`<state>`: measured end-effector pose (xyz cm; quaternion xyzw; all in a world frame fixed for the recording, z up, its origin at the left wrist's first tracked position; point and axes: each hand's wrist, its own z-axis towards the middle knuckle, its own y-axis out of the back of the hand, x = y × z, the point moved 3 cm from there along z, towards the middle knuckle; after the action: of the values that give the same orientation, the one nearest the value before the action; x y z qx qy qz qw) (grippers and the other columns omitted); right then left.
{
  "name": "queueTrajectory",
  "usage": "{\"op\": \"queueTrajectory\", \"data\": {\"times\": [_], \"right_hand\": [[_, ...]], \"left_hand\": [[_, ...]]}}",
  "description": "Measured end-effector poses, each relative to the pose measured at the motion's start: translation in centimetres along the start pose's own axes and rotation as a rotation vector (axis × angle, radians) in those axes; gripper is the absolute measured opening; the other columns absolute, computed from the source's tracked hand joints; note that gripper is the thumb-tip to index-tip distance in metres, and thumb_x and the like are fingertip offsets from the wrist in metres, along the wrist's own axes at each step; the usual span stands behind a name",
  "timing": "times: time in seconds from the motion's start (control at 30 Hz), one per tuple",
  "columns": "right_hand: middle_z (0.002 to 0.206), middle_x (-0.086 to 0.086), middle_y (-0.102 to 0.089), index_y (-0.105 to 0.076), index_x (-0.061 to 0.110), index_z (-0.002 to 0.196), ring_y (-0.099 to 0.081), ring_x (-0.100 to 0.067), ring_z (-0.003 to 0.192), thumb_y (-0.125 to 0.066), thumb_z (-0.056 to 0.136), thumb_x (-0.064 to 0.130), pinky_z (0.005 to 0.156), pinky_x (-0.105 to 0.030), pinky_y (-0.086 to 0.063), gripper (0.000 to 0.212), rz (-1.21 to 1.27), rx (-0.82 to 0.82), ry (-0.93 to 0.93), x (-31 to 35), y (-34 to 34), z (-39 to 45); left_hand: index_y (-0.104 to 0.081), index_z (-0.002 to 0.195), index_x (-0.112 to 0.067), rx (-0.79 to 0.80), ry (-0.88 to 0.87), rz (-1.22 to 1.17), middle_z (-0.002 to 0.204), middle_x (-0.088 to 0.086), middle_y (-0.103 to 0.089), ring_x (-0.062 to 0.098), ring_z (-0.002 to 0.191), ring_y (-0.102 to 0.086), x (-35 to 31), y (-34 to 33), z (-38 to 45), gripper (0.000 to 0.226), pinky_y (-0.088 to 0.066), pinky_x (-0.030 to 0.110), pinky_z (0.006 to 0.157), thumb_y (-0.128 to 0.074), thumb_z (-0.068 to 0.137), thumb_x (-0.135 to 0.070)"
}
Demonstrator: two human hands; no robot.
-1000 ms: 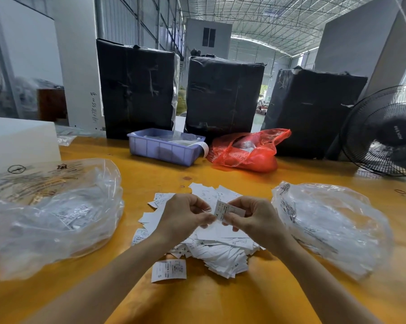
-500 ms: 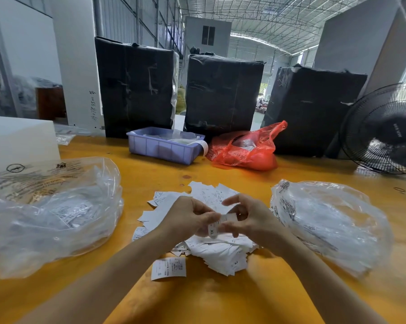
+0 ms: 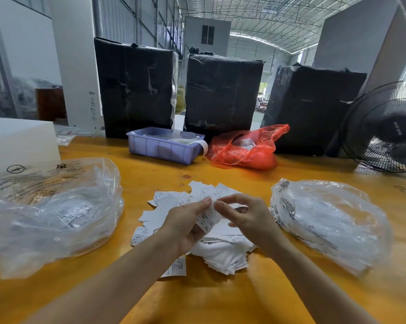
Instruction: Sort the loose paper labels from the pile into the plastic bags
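Head view: label point(image 3: 208, 218) pinched in left hand point(image 3: 188, 224), long axis 1-to-7 o'clock; right hand point(image 3: 246, 218) loosely curled, holding nothing, nearer 3 o'clock bag point(image 3: 326, 220).

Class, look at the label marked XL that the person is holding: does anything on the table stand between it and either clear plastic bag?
Nothing visible does. The XL label is held in the left hand above the pile. Bare tabletop separates it from the left bag, and only the right hand lies toward the right bag.
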<state>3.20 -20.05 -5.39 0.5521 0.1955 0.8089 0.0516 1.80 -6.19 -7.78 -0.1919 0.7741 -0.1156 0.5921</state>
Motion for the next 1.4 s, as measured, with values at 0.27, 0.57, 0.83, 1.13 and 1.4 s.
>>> {"op": "queueTrajectory", "data": {"times": [0.27,0.57,0.83,1.13,1.4], "right_hand": [[0.073,-0.006,-0.072,-0.069,0.01,0.089,-0.068,-0.015,0.065,-0.074,0.078,0.01,0.061,-0.023,-0.053,0.012,0.167,0.036,-0.091,-0.7,-0.4,0.1],[0.067,-0.006,-0.069,-0.071,0.005,0.079,-0.058,-0.008,0.056,-0.071,0.08,0.005,0.051,-0.014,-0.043,0.001,0.269,-0.12,-0.232,-1.2,1.0,0.4],[0.069,-0.012,-0.069,-0.067,0.004,0.08,-0.063,-0.014,0.056,-0.071,0.078,0.0,0.058,-0.022,-0.043,0.006,0.391,-0.186,-0.302,-1.1,1.1,0.3],[0.076,-0.005,-0.074,-0.066,0.007,0.087,-0.067,-0.011,0.058,-0.066,0.082,-0.002,0.066,-0.026,-0.048,0.01,0.271,-0.242,-0.263,-1.1,2.5,0.4],[0.082,-0.013,-0.072,-0.065,0.0,0.091,-0.066,-0.015,0.058,-0.061,0.086,-0.005,0.053,-0.017,-0.048,0.009,0.088,-0.156,-0.158,-1.0,2.2,0.5]], "left_hand": [[-0.074,0.089,-0.014,-0.034,-0.009,-0.037,0.073,0.003,-0.066,0.016,0.071,-0.058,0.1,-0.2,0.0,0.016,-0.043,0.026,0.056,-0.069,0.082,-0.027],[-0.068,0.087,-0.013,0.11,0.044,0.149,0.07,0.005,-0.072,0.02,0.071,-0.06,-0.2,0.1,0.6,0.02,-0.047,0.025,0.055,-0.07,0.08,-0.031],[-0.068,0.088,-0.001,0.073,0.019,0.198,0.064,0.009,-0.071,0.013,0.055,-0.063,-1.0,1.1,1.2,0.018,-0.045,0.017,0.042,-0.074,0.075,-0.011],[-0.061,0.076,-0.006,-0.075,-0.065,-0.01,0.057,0.004,-0.068,0.013,0.056,-0.063,-2.8,2.7,1.9,0.01,-0.046,0.015,0.04,-0.07,0.081,-0.006],[-0.062,0.082,-0.002,-0.126,-0.167,0.096,0.071,0.011,-0.069,0.018,0.062,-0.063,-4.4,3.0,1.6,0.01,-0.049,0.018,0.042,-0.071,0.08,-0.007]]}}
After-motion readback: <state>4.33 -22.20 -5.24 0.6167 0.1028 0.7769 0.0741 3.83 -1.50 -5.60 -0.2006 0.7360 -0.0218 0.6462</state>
